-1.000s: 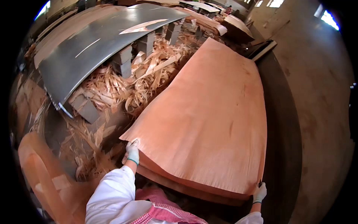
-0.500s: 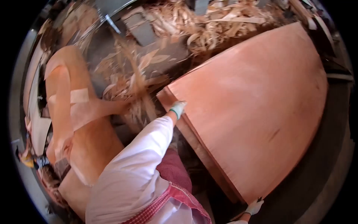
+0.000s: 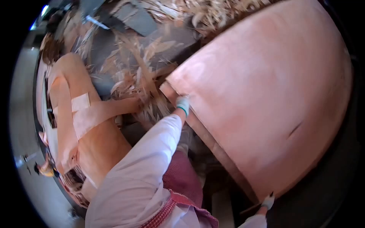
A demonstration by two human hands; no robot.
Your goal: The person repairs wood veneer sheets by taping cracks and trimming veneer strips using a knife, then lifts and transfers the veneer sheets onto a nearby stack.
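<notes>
The wood sheet [image 3: 266, 87] lies on the stack [image 3: 215, 146] — the stack's near edge shows past it. The left hand [image 3: 183, 102] touches the near edge by the left corner; the right hand [image 3: 268, 202] is at the near right corner. Finger closure cannot be determined on either. Scraps [image 3: 142, 68] crowd the left corner — a gap separates near edge and apron [image 3: 181, 175].

Gloved left hand [image 3: 183, 102] stretched forward, right hand [image 3: 268, 201] lower, well apart
</notes>
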